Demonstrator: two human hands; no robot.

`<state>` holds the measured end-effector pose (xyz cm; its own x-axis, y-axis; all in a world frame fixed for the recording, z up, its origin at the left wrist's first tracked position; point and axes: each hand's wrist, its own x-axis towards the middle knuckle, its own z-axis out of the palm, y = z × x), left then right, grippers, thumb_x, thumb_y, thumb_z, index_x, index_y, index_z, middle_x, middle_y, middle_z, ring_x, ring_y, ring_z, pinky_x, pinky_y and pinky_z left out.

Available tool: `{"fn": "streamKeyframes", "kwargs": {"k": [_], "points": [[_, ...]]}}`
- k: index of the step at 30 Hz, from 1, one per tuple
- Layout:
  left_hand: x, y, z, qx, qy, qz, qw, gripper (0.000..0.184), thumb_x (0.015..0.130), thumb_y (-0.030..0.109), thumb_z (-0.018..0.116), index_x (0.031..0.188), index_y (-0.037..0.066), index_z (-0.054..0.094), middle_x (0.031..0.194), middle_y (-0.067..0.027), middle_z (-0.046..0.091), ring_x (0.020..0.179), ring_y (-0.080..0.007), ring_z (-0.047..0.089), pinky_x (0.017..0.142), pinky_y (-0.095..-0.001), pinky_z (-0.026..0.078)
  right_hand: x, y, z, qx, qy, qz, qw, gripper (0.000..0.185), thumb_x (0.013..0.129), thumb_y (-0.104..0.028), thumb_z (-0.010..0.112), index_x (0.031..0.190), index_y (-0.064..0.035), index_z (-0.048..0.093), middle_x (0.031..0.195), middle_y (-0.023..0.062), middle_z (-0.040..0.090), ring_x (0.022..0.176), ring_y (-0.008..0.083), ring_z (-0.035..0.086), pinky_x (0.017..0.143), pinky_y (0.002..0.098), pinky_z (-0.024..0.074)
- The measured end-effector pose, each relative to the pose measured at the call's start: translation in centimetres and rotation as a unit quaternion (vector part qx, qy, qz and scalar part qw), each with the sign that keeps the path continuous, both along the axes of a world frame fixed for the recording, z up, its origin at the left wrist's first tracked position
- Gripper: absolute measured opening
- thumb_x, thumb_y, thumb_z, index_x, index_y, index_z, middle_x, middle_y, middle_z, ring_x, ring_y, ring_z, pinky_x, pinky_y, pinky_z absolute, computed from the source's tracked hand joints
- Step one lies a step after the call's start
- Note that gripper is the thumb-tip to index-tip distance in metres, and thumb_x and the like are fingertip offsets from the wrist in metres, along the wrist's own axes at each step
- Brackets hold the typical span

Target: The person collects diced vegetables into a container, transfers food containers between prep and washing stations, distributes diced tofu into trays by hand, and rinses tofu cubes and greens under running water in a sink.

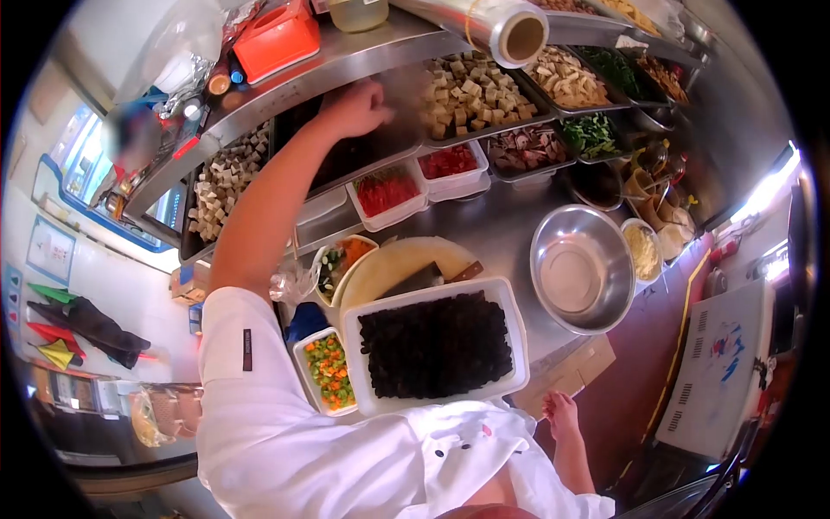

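Observation:
My left hand [359, 109] reaches out over a dark metal tray [385, 143] on the far side of the counter. Its fingers are curled in, slightly blurred, and what they hold, if anything, is hidden. Close to my body, a white plastic tub [521, 346] is filled with small black pieces [437, 346], resting partly over a round cutting board [372, 277]. A cleaver [419, 281] lies on that board behind the tub. Down at my right side hangs my right hand [562, 412], fingers loosely bent and holding nothing visible, near a piece of cardboard [575, 372].
A steel bowl [581, 268] stands right of the tub. Diced vegetables fill a white container [327, 372] at left. Trays of pale cubes [475, 95] and tubs of red pieces [385, 195] line the back. A steel shelf [372, 54] carrying a film roll [510, 35] overhangs them.

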<state>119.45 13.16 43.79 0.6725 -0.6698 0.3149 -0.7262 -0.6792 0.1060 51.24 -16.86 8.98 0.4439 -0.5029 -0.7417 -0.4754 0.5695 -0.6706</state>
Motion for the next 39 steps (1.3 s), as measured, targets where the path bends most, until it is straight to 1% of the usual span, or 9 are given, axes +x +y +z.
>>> {"fn": "streamKeyframes", "kwargs": {"k": [3,6,10,19,24,27,28,34,39], "points": [[0.0,0.9,-1.7,-0.089,-0.158,-0.153,0.971,0.025,0.087,0.023,0.063,0.106,0.007,0.068,0.114,-0.0156,0.067,0.11,-0.0304,0.063,0.093,-0.0431,0.05,-0.1,-0.8,-0.6,0.01,0.001,0.045,0.999,0.014,0.099,-0.017,0.058,0.097,-0.004,0.063,0.076,0.0051,0.064,0.06,0.0133,0.06,0.053,0.0264,0.0494],[-3.0,0.0,0.1,0.072,0.04,-0.089,0.993,0.027,0.09,0.021,0.059,0.111,0.007,0.069,0.117,-0.0142,0.067,0.117,-0.0315,0.059,0.102,-0.0429,0.047,1.2,-1.7,0.5,-0.017,-0.002,0.056,0.998,0.014,0.098,-0.017,0.059,0.097,-0.0038,0.063,0.076,0.0052,0.063,0.06,0.0137,0.06,0.054,0.0267,0.0497],[-6.7,0.8,1.6,0.153,0.03,-0.071,0.985,0.03,0.092,0.023,0.056,0.114,0.008,0.069,0.117,-0.013,0.067,0.12,-0.031,0.058,0.107,-0.0454,0.042,3.0,-2.3,2.1,-0.031,-0.032,0.052,0.998,0.014,0.097,-0.018,0.061,0.098,-0.0043,0.063,0.076,0.0044,0.063,0.061,0.0138,0.061,0.054,0.0266,0.0499],[-8.2,3.8,2.2,0.033,-0.003,-0.155,0.987,0.036,0.078,0.022,0.076,0.113,0.017,0.071,0.122,-0.0055,0.064,0.123,-0.0288,0.051,0.105,-0.0481,0.039,3.2,-2.5,0.3,0.012,-0.059,0.07,0.996,0.017,0.098,-0.019,0.063,0.105,-0.0039,0.063,0.083,0.0045,0.065,0.066,0.014,0.064,0.057,0.0263,0.0532],[-6.6,1.7,2.7,0.177,0.062,-0.152,0.97,0.029,0.075,0.02,0.078,0.104,0.017,0.073,0.116,-0.0041,0.061,0.12,-0.0292,0.048,0.103,-0.0445,0.039,4.4,-1.5,3.4,0.039,-0.112,0.065,0.991,0.02,0.098,-0.021,0.065,0.106,-0.0032,0.063,0.083,0.0049,0.065,0.065,0.0134,0.063,0.055,0.0258,0.0526],[-6.0,1.1,3.2,0.194,0.053,-0.176,0.964,0.025,0.073,0.02,0.079,0.097,0.017,0.073,0.112,-0.0036,0.06,0.119,-0.0289,0.047,0.102,-0.0445,0.037,3.0,-1.7,2.6,-0.116,-0.096,0.127,0.98,0.018,0.098,-0.02,0.064,0.105,-0.0034,0.063,0.081,0.0047,0.064,0.063,0.0128,0.062,0.054,0.0252,0.0515],[-6.0,1.2,3.3,0.191,0.048,-0.187,0.962,0.024,0.073,0.02,0.079,0.096,0.017,0.073,0.111,-0.0035,0.06,0.119,-0.0288,0.047,0.102,-0.0446,0.037,2.3,-1.9,2.7,-0.088,-0.078,0.095,0.989,0.017,0.098,-0.019,0.064,0.104,-0.0035,0.063,0.08,0.0044,0.064,0.062,0.0125,0.062,0.054,0.025,0.051],[-4.7,-1.4,3.3,-0.16,0.178,-0.15,0.959,0.029,0.087,0.028,0.077,0.105,0.006,0.069,0.113,-0.0098,0.066,0.107,-0.0244,0.061,0.097,-0.0349,0.046,-1.3,-1.2,3.9,-0.04,-0.013,-0.017,0.999,0.017,0.096,-0.02,0.065,0.102,-0.0039,0.063,0.078,0.0032,0.063,0.061,0.0114,0.06,0.053,0.0246,0.0491],[-7.5,-5.1,2.4,-0.144,-0.064,-0.039,0.987,0.032,0.091,0.026,0.072,0.114,0.004,0.067,0.108,-0.0097,0.068,0.101,-0.0182,0.062,0.092,-0.0332,0.049,0.9,-1.9,3.4,-0.086,-0.048,0.024,0.995,0.02,0.096,-0.022,0.066,0.103,-0.0042,0.064,0.08,0.0023,0.063,0.065,0.0108,0.061,0.057,0.0241,0.0491]]}}
